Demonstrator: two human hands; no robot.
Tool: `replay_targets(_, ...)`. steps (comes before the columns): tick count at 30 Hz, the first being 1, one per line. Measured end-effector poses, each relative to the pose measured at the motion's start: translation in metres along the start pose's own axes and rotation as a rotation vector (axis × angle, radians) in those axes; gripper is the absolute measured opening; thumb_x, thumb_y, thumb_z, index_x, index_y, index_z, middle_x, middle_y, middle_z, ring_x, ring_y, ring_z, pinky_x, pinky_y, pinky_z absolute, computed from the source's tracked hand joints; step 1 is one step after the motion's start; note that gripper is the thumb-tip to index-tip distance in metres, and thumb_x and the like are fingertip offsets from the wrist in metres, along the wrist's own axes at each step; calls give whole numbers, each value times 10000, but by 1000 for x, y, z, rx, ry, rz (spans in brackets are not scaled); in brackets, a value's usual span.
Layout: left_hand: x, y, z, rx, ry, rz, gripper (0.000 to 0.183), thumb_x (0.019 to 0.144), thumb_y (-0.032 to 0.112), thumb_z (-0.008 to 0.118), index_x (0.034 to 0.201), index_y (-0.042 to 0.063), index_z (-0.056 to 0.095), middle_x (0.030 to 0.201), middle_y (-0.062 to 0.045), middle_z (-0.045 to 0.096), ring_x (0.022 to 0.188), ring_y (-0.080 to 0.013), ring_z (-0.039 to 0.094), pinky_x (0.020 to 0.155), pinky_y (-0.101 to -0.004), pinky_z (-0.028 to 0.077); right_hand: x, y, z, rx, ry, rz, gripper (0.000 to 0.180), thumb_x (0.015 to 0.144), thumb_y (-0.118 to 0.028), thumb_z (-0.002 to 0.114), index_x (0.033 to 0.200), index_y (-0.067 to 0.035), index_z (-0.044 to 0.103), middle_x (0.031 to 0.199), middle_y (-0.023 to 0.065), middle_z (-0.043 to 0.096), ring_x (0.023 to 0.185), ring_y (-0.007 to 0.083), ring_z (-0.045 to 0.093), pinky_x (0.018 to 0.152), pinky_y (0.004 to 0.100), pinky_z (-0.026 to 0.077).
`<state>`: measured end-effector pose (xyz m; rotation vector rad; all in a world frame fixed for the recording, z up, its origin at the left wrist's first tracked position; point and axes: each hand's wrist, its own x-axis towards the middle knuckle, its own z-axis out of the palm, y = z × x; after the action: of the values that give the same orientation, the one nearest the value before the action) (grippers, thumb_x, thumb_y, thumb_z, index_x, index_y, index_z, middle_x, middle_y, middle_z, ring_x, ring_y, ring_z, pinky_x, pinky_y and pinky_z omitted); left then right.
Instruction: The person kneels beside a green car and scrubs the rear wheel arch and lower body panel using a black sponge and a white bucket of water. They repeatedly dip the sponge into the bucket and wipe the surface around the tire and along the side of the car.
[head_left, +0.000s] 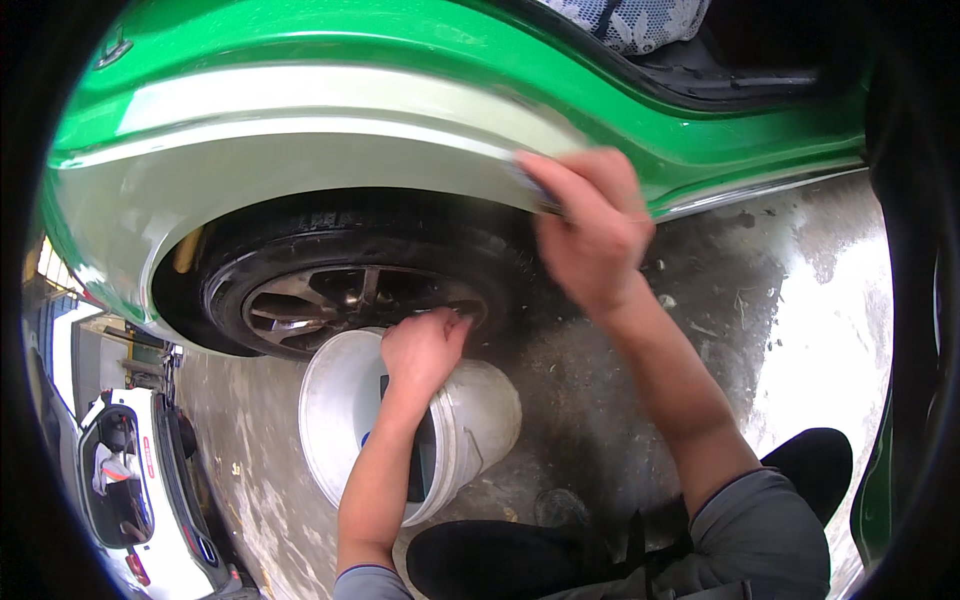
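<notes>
The rear side of a green car (247, 45) lies before me, with a dull grey-beige area on its wheel-arch panel (337, 157). At the right end of that area, my right hand (596, 217) grips a thin dark pad (536, 187) against the panel's edge; motion blurs both. My left hand (424, 349) is closed above a white plastic bucket (491, 409), close to the wheel (367, 300). Whether its hidden fingers hold anything I cannot tell. Inside the tilted-looking bucket, a dark flat piece (422, 457) is partly covered by my left forearm.
Under the bucket spreads a stained, partly wet concrete floor (600, 420). A white car (142, 480) stands at the far left. At the upper right, the car's door opening shows a seat with a patterned cover (645, 26). My dark-clad knee (495, 555) is near the bucket.
</notes>
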<state>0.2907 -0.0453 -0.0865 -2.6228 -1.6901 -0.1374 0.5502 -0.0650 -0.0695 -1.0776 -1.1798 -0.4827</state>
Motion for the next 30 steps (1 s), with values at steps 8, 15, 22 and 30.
replay_targets(8,1,-7,8,68,-47,-16,321,983,412,694,1076,137,831,973,-121,806,960,-332,765,835,-485,583,43,-46,17,100,207,-110,449,667,173,715,1061,-17,815,905,122,703,830,288,657,758,379,532)
replay_targets(15,-23,-24,11,-865,502,132,427,983,163,769,1367,31,636,1204,-119,746,1106,-244,710,1015,-414,534,161,-188,107,105,40,-204,94,619,-183,749,615,-101,703,765,92,602,801,279,616,673,407,501)
replay_targets(22,-128,-88,-5,-1247,-534,-542,161,1102,161,584,1086,39,689,923,-12,695,771,-114,626,750,-283,533,28,-26,6,15,21,-89,484,679,124,739,1110,-77,829,905,96,702,827,287,654,716,384,540)
replay_targets(30,-160,-141,108,-92,-827,160,357,1036,267,664,1227,-12,777,1086,-131,814,982,-328,745,939,-465,568,-92,60,-66,-100,-67,355,322,854,60,784,1151,-62,806,1025,118,730,941,293,708,839,368,563)
